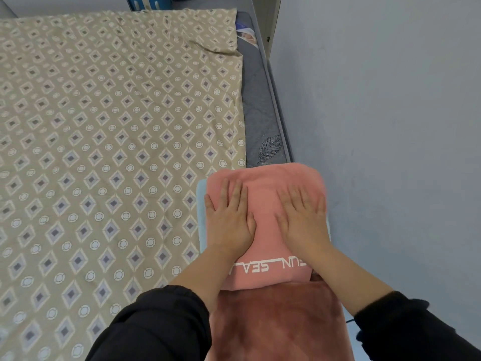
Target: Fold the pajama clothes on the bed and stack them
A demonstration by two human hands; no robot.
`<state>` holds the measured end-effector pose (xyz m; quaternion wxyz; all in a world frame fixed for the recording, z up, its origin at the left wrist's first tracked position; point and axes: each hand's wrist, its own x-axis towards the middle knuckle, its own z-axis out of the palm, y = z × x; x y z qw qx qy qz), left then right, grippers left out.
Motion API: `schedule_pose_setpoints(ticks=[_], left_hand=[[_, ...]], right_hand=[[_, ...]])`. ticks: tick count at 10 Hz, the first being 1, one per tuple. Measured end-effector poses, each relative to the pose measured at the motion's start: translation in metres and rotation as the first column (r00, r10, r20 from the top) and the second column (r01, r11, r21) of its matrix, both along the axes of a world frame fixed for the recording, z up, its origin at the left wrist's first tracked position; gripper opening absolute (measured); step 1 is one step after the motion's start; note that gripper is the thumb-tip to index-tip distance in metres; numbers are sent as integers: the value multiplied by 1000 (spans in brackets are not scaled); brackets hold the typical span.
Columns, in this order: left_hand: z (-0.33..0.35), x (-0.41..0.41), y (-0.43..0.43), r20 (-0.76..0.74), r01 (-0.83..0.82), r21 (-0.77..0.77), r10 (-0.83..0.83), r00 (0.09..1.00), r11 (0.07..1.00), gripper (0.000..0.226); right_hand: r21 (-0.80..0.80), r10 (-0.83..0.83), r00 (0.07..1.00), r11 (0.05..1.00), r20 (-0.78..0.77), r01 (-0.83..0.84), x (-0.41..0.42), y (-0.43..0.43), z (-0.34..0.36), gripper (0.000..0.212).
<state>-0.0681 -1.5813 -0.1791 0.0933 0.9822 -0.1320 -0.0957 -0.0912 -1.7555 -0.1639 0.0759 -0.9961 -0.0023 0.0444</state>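
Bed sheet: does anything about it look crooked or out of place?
Yes. The sheet sits askew: its far right corner is rumpled, and a strip of grey mattress is left bare along the right side. The folded pink garment looks neat.

Black long sleeves (156, 327) pushed up the forearms, elastic cuffs, hands bare.

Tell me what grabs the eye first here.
The left hand and right hand press flat, side by side, on a folded pink garment with white lettering, low and right of centre. A light blue piece peeks out beneath its left edge, and darker pink plush fabric sits just below. The diamond-patterned bedsheet fills the left of the view.
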Motion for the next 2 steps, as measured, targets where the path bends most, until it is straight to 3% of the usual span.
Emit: schedule_pose_setpoints(ticks=[1, 2], left_hand=[[10, -4, 0, 34, 84, -20, -83, 996, 996, 63], [18, -24, 3, 89, 36, -140, -23, 996, 989, 66]], right_hand=[[-3, -72, 989, 997, -130, 72, -8, -13, -16, 56], [26, -58, 996, 998, -74, 60, -7, -10, -16, 56]])
